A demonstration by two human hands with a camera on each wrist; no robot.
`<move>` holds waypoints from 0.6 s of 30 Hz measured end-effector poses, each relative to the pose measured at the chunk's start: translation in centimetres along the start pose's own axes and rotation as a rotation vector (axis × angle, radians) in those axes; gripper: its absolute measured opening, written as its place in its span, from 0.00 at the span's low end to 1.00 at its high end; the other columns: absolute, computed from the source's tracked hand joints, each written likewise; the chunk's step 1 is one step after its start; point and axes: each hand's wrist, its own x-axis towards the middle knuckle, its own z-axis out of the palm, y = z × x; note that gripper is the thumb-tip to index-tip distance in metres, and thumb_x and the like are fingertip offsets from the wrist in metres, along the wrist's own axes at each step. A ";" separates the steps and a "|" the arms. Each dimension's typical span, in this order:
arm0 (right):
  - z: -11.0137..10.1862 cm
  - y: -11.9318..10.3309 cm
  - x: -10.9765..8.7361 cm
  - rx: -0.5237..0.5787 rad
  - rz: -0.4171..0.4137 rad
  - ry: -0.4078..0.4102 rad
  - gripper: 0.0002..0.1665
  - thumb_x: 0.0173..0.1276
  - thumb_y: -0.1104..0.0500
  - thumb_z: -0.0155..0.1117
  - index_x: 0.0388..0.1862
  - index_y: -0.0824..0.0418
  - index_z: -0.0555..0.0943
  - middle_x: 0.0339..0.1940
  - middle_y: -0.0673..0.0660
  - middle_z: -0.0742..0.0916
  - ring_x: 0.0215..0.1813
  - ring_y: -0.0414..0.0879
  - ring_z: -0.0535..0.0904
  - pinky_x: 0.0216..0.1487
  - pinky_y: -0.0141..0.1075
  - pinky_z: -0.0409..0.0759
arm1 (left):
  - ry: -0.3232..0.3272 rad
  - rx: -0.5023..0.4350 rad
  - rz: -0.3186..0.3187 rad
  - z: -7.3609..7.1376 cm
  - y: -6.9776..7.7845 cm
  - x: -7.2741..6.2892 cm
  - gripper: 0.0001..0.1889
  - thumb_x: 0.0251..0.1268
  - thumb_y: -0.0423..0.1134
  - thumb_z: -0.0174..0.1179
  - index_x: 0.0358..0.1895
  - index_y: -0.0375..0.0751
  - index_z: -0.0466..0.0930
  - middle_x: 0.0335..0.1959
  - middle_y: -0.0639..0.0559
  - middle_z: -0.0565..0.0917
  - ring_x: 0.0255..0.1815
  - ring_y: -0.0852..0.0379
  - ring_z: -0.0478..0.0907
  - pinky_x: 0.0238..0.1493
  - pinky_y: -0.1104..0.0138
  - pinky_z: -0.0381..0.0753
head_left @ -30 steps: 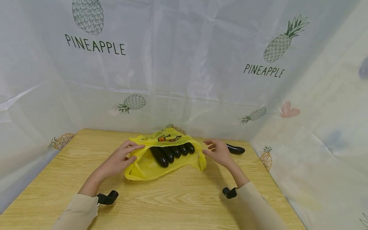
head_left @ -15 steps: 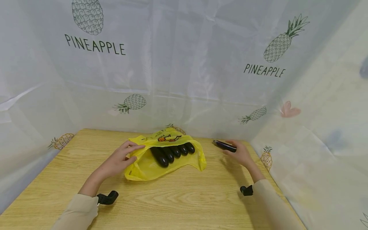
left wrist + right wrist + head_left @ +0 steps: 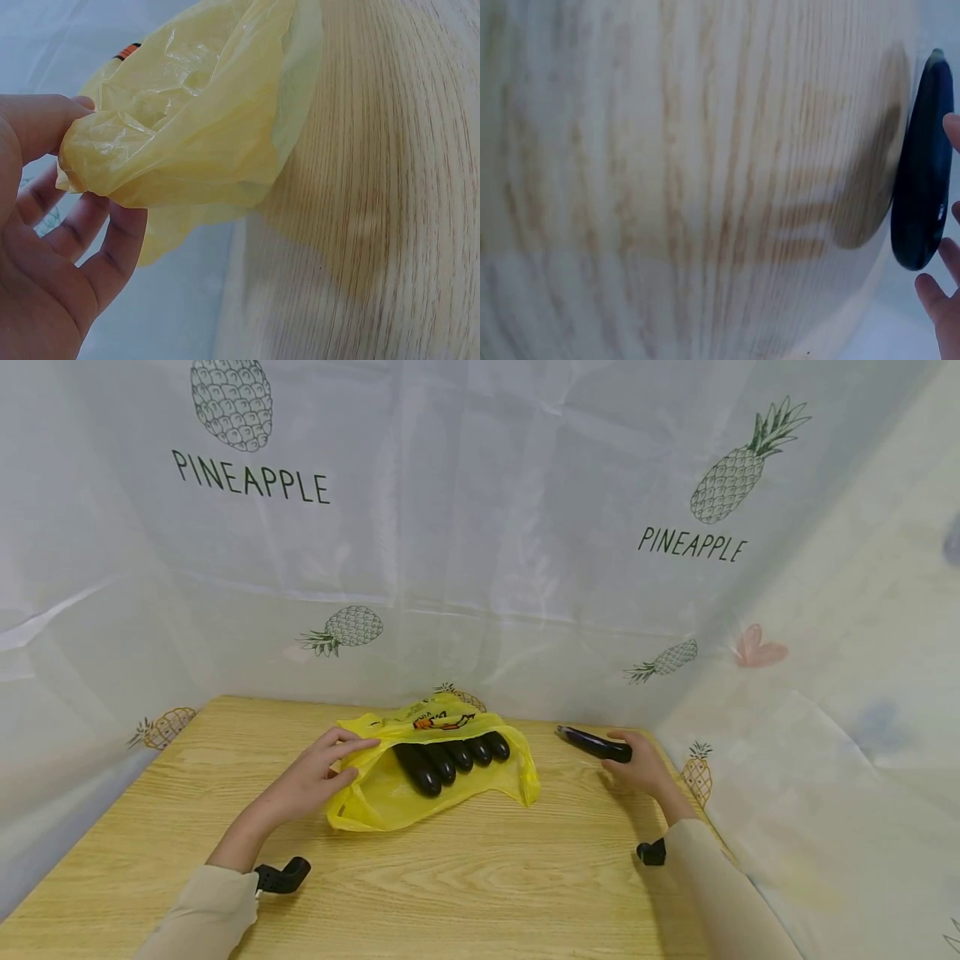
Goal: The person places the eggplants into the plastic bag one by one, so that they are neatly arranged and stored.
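In the head view my left hand is at the left side of a thin yellow plastic bag. Its thumb and fingers pinch the bag's edge, as the left wrist view shows. Several dark, glossy eggplants lie side by side inside, blunt ends toward the bag's mouth. Another eggplant lies outside at the back right, its stem end pointing left. My right hand is at its blunt end, with spread fingers on both sides. In the right wrist view, one finger overlaps this eggplant, and the lower fingers look apart from it.
The wood-grain table ends at the back against a white curtain printed with pineapples. The curtain also runs along the right side. A black wrist camera sits under the left sleeve, another black camera under the right.
My right hand has moved from the bag's right side to the loose eggplant, then farther right along it to the blunt end. The eggplant has turned slightly. The left hand and bag stay put.
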 end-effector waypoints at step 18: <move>0.2 0.9 0.4 -0.054 0.051 -0.079 0.32 0.75 0.64 0.69 0.75 0.70 0.74 0.70 0.78 0.75 0.69 0.78 0.70 0.65 0.71 0.70 | 0.000 0.015 -0.006 0.1 -0.3 0.0 0.27 0.77 0.27 0.61 0.76 0.43 0.76 0.59 0.47 0.74 0.39 0.58 0.69 0.39 0.66 0.72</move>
